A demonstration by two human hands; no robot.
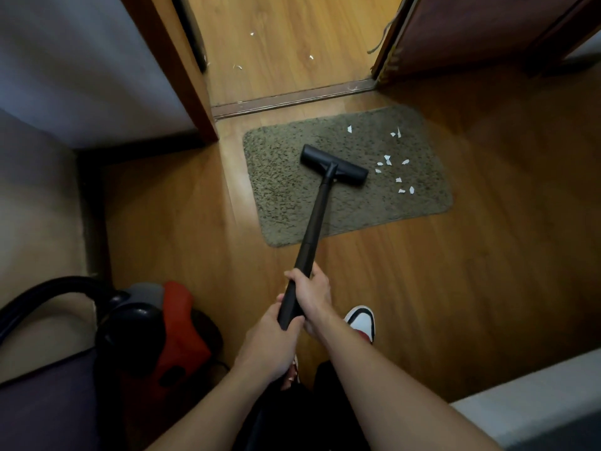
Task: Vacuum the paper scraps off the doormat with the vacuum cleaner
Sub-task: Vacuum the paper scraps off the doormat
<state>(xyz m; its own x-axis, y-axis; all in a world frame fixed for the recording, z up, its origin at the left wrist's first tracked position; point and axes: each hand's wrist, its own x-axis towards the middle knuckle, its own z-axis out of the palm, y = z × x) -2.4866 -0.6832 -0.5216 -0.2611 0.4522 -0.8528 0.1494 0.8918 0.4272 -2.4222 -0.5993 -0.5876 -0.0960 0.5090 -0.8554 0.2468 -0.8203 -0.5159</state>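
A grey-green doormat (292, 203) lies on the wooden floor before a doorway. Several white paper scraps (395, 172) lie on its right half, and its left half shows none. The black vacuum head (335, 164) rests on the middle of the mat, just left of the scraps. Its black wand (313, 222) runs back toward me. My right hand (313, 294) grips the wand higher up and my left hand (270, 340) grips its lower end.
The red and black vacuum body (162, 336) with its black hose (48, 291) stands at my left. A few scraps (310, 56) lie beyond the door threshold (292, 99). Door frame (182, 76) left, open door (455, 34) right. My shoe (361, 320) is on the floor.
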